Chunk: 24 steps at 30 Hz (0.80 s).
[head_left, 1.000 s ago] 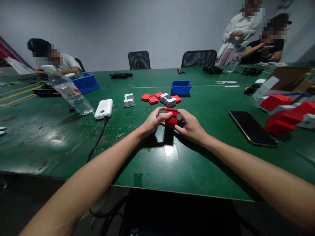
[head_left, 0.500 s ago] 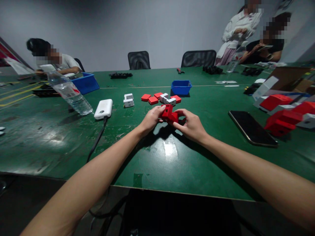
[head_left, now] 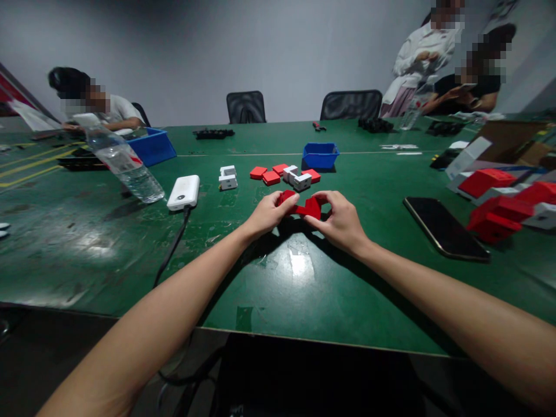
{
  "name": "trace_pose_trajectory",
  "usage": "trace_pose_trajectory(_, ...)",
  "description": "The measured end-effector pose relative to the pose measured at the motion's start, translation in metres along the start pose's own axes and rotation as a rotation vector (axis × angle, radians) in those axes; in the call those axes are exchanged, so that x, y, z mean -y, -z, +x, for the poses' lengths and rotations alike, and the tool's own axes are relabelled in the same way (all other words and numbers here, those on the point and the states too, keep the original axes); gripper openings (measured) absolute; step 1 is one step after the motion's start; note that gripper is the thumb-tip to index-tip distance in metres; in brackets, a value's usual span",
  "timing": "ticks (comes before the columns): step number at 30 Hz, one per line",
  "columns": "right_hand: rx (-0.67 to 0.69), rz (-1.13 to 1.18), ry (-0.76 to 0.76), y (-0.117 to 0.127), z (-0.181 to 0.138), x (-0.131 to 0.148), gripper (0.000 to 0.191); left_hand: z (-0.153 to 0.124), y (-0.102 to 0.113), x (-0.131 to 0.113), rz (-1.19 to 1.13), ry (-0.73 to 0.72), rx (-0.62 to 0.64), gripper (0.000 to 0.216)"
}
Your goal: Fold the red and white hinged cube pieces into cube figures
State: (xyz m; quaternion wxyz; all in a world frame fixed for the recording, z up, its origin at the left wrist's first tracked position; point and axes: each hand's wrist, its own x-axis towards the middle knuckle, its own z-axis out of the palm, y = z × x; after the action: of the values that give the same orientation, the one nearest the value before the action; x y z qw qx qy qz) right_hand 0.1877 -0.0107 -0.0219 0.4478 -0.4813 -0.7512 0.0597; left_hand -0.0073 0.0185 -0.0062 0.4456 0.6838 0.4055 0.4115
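Both hands grip one red U-shaped plastic part (head_left: 312, 207) just above the table. My left hand (head_left: 270, 215) is closed on its left end, the thumb lying over it. My right hand (head_left: 341, 219) pinches its right end between thumb and fingers. Just beyond the hands lie several flat red blocks (head_left: 271, 178) and a white notched plastic piece (head_left: 302, 182). Another white U-shaped piece (head_left: 228, 178) stands farther left. Fingers cover parts of the red part's two ends.
A white power bank (head_left: 183, 193) with a black cable and a tilted water bottle (head_left: 124, 162) are to the left. A blue bin (head_left: 320, 155) stands beyond the blocks. A phone (head_left: 446, 227) and red-and-white parts (head_left: 495, 217) lie right. Other people are across the table.
The red part has been turned between my hands, so its U-shaped gap now shows. My left thumb has shifted right over it. The things on the table stay in place.
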Motion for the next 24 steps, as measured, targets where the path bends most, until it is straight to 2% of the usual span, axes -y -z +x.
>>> trace_pose_trajectory(5,0.0,0.041,-0.043,-0.001,0.001,-0.004,0.045,-0.001,0.0,0.001,-0.039,0.01,0.027,0.046)
trace_pose_trajectory(11,0.107,0.19,-0.186,-0.004,0.002,-0.012,0.069,0.0,0.003,0.007,-0.059,-0.024,0.048,0.045)
trace_pose_trajectory(13,0.101,0.199,-0.193,-0.004,0.003,-0.014,0.067,0.001,0.004,0.01,-0.023,-0.056,0.051,0.044)
trace_pose_trajectory(19,0.091,0.158,-0.203,-0.001,0.004,-0.011,0.045,0.002,0.005,0.013,0.131,-0.176,0.092,0.039)
trace_pose_trajectory(24,0.07,0.145,-0.203,0.001,0.004,-0.006,0.04,0.002,0.006,0.012,0.179,-0.216,0.102,0.037)
